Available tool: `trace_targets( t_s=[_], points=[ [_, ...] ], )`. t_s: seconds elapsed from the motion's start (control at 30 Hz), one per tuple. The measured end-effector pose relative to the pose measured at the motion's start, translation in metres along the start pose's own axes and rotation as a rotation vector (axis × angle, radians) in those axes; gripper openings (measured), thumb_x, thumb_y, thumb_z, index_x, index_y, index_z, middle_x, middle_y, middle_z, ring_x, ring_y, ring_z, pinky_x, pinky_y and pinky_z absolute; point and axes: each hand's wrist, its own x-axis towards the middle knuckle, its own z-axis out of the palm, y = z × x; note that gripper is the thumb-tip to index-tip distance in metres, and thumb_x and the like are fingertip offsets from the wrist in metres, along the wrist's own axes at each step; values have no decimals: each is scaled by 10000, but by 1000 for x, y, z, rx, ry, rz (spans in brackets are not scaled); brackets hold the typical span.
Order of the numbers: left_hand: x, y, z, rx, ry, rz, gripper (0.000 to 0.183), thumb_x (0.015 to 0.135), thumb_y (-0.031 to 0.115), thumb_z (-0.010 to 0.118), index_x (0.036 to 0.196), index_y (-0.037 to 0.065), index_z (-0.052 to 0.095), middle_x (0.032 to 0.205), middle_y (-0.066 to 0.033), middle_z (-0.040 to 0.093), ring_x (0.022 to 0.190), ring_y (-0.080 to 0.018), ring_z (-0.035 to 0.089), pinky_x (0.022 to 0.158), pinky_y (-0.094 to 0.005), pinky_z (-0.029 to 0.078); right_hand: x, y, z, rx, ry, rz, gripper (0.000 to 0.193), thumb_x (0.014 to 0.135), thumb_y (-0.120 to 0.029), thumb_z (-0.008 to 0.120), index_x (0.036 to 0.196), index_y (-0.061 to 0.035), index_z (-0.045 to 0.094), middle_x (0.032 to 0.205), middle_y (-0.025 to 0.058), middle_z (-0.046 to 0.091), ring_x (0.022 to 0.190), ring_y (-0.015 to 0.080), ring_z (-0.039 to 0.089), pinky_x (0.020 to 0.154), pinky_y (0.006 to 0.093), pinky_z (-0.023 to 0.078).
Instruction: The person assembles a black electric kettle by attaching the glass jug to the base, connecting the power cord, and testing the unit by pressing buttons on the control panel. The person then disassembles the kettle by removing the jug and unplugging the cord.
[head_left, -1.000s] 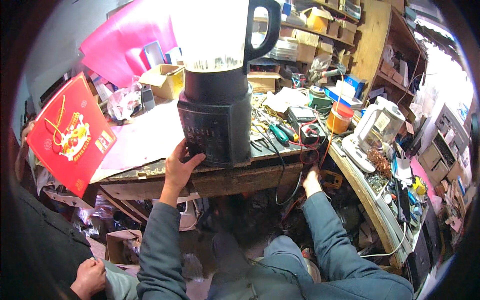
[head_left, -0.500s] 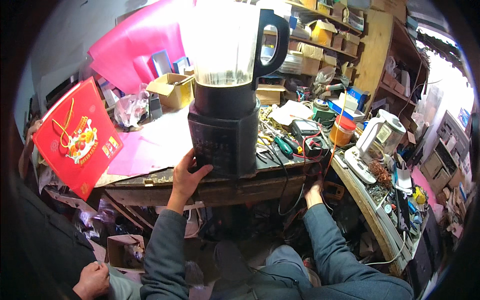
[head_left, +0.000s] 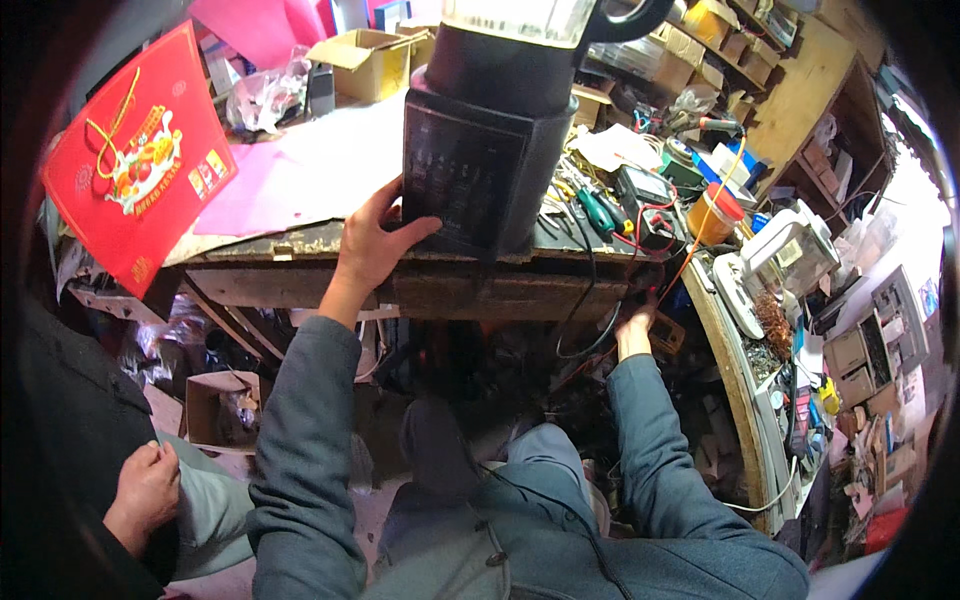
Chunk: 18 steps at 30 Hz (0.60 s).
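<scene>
A black blender (head_left: 470,165) with a clear jug stands at the front edge of the workbench, its jug cut off by the top of the view. My left hand (head_left: 375,240) grips the lower left corner of its base, the thumb on the front panel and the fingers round the side. Below the bench edge, to the right of the blender, my right hand (head_left: 635,325) reaches up to a dark thing with a small red glow. The fingers there look closed but are partly hidden in shadow. A black cable (head_left: 590,270) hangs beside that hand.
Green-handled pliers (head_left: 597,212), a meter (head_left: 645,187) and a red-lidded jar (head_left: 715,215) lie on the bench's right. A white appliance (head_left: 790,245) stands on the side bench. At left are a red gift bag (head_left: 140,160) and another person's closed hand (head_left: 145,490).
The view has tilted downward, so the bench sits higher in the picture and more of the jug is cut off. Both hands keep about the same places on the bench and blender.
</scene>
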Motion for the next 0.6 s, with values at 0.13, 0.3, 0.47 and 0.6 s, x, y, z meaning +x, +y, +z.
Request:
trace_targets(
  t_s=[0.13, 0.3, 0.47, 0.6],
  points=[
    [7, 1, 8, -38, -42, -7, 768, 821, 259, 914, 1470, 20, 580, 1213, -113, 749, 997, -170, 729, 919, -325, 582, 14, -16, -22, -52, -18, -53, 426, 1032, -552, 517, 1204, -199, 682, 1035, 8, 730, 892, 236, 665, 811, 379, 505],
    [0, 13, 7, -134, -48, -46, 961, 813, 259, 917, 1592, 45, 396, 1389, -147, 644, 1130, -213, 684, 1013, -346, 535, 7, -6, -10, -161, 109, 41, 511, 987, -631, 588, 1149, -158, 690, 927, 49, 737, 773, 209, 654, 664, 388, 521],
    [6, 30, 29, -174, 56, 54, 1141, 748, 290, 960, 1616, -4, 281, 1442, -203, 568, 1295, -272, 590, 1120, -389, 458, 15, -12, -14, -234, 186, 57, 569, 969, -683, 585, 905, -126, 685, 720, 53, 666, 689, 250, 662, 586, 421, 544],
    [10, 56, 41, -184, 103, 41, 1109, 719, 322, 971, 1554, -49, 343, 1387, -182, 598, 1300, -278, 579, 1129, -392, 446, 15, -12, -16, -247, 188, 39, 632, 944, -723, 591, 830, -106, 667, 705, 45, 669, 656, 224, 652, 576, 390, 539]
  ],
)
